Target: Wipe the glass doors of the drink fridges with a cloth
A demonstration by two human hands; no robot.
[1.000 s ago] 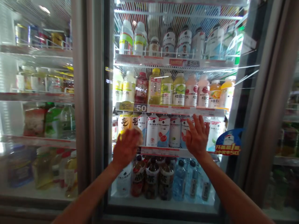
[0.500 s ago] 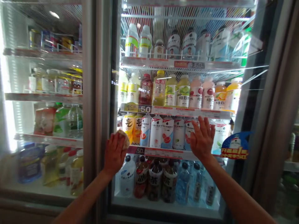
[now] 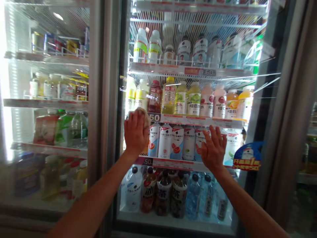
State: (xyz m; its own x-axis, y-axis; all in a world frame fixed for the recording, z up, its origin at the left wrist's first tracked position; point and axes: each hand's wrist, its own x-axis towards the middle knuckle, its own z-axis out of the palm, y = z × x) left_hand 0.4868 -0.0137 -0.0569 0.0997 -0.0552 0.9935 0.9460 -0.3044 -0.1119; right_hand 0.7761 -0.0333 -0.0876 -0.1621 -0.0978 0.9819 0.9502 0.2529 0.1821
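My left hand (image 3: pixel 135 134) is closed over a pale, crumpled cloth (image 3: pixel 146 119), part of which shows at its right edge. Hand and cloth lie against the glass of a drinks fridge, over the left end of a shelf's price strip (image 3: pixel 198 121). Further right, my right hand (image 3: pixel 213 149) rests open on the glass, fingers stretched upward and holding nothing. It covers part of a row of white bottles (image 3: pixel 176 142) behind the pane. A blue sticker (image 3: pixel 249 155) sits on the glass to its right.
Upright metal frames (image 3: pixel 110 99) border the door on the left. Behind the glass, shelves carry juice bottles (image 3: pixel 194 99), dark tea bottles (image 3: pixel 163 195) and blue water bottles (image 3: pixel 193 196). Another fridge section at left holds cans (image 3: pixel 71 46) and jugs (image 3: pixel 27 175).
My left hand has moved up and to the right across the glass with the cloth, from beside the door frame to the price strip. My right hand stays nearly in place.
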